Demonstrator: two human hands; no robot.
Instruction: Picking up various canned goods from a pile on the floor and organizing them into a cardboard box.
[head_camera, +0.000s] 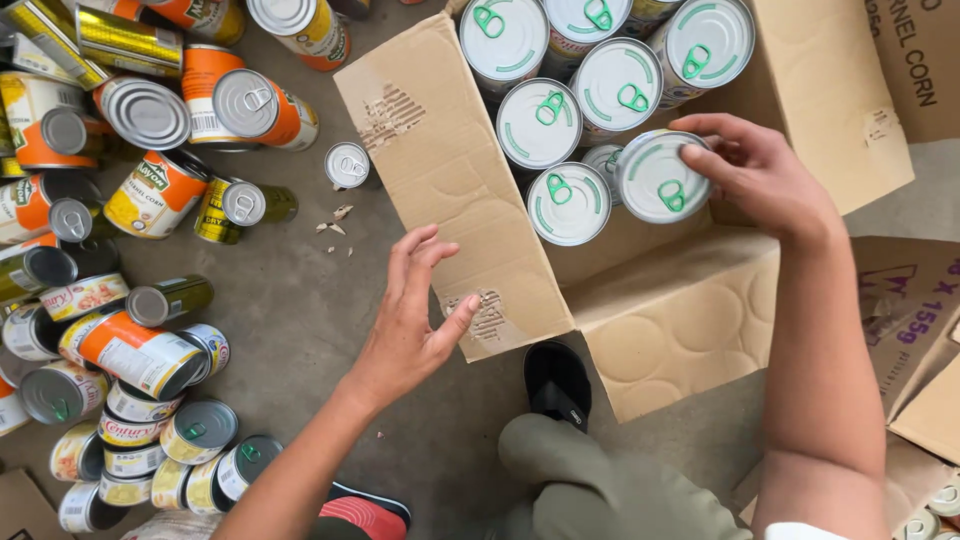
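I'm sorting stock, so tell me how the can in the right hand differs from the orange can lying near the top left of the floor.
The white-lidded can is gripped by the right hand inside the cardboard box, among matching cans; the orange can lies on its side on the floor, untouched. The first has a white lid with a green pull tab; the second has a bare metal lid and tab. Both are round pull-tab cans.

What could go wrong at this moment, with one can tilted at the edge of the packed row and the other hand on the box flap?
1. The right hand grips the tilted white-lidded can with a green pull tab only by its rim; it could slip onto the neighbouring cans.
2. The left hand merely rests on the brown cardboard box flap; the flap might swing up.
3. Loose cans on the concrete floor lie on their sides and could roll underfoot.
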